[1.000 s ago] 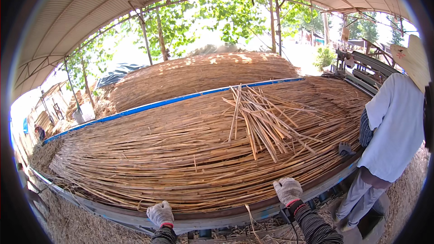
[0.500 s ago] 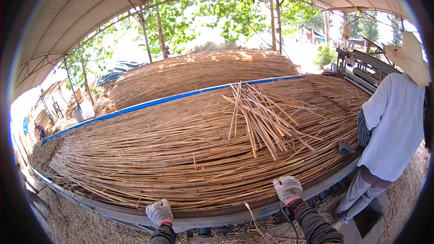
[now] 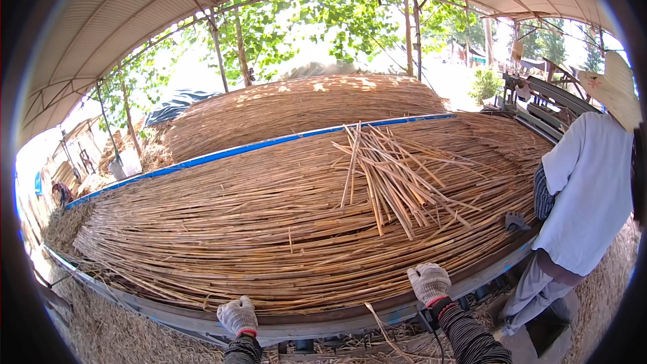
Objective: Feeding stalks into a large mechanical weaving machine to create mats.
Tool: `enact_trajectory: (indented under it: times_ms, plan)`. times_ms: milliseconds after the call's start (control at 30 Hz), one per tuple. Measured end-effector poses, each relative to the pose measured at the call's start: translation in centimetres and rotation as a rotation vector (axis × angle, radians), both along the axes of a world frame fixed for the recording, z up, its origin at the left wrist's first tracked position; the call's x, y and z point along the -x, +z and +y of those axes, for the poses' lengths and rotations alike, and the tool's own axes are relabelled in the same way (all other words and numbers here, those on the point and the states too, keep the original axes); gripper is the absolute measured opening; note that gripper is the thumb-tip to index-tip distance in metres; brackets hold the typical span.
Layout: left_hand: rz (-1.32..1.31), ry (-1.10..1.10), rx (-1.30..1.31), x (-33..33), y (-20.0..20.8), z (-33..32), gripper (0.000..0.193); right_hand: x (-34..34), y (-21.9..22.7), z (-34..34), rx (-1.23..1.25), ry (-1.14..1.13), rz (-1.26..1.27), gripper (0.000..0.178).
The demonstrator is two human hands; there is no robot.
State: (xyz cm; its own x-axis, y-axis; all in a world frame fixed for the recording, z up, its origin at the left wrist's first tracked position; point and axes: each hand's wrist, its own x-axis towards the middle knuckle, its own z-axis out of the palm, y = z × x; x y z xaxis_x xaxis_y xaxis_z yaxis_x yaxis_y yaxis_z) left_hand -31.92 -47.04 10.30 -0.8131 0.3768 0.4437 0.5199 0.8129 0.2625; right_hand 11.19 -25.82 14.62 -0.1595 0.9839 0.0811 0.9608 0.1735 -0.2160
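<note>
A broad bed of long dry reed stalks [image 3: 256, 229] lies across a long table with a metal front rail [image 3: 323, 323]. A loose bundle of thicker stalks [image 3: 391, 175] lies crosswise on top, right of centre. My left hand [image 3: 237, 315], in a white knit glove, rests on the front rail with fingers curled. My right hand [image 3: 428, 281], gloved the same way, rests closed on the rail at the edge of the reeds. Neither hand visibly holds a stalk.
A person in a white shirt and straw hat [image 3: 590, 189] stands at the table's right end, a gloved hand [image 3: 516, 221] on the reeds. A blue bar [image 3: 269, 145] bounds the bed; another reed pile [image 3: 303, 108] lies behind. Straw litter covers the ground [image 3: 108, 330].
My left hand has crept slightly left along the rail. The right hand and the person at the right stay about where they were.
</note>
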Motion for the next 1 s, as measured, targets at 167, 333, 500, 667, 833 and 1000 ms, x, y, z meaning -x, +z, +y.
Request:
enact_trajectory:
  times_ms: [167,333,500,667,833,1000]
  plan:
    - [0.008,0.000,-0.024,0.12,-0.06,-0.07,0.045,-0.02,-0.35,0.22,-0.016,0.010,0.013,0.048]
    - [0.012,-0.003,-0.023,0.27,-0.40,0.05,0.045,0.02,-0.47,0.27,-0.020,0.001,0.022,0.049]
    - [-0.008,-0.005,-0.005,0.33,-0.33,0.00,0.046,-0.13,-0.64,0.15,-0.045,0.014,0.026,0.049]
    - [0.009,-0.012,-0.039,0.19,-0.35,-0.07,0.046,-0.12,-0.93,0.37,-0.031,0.020,0.016,0.049]
    - [0.000,-0.012,-0.029,0.04,-0.11,-0.07,0.045,-0.01,-0.29,0.17,-0.003,0.014,0.021,0.049]
    - [-0.009,0.002,-0.020,-0.17,0.23,0.08,0.044,-0.06,-0.32,0.19,-0.011,0.002,0.009,0.050]
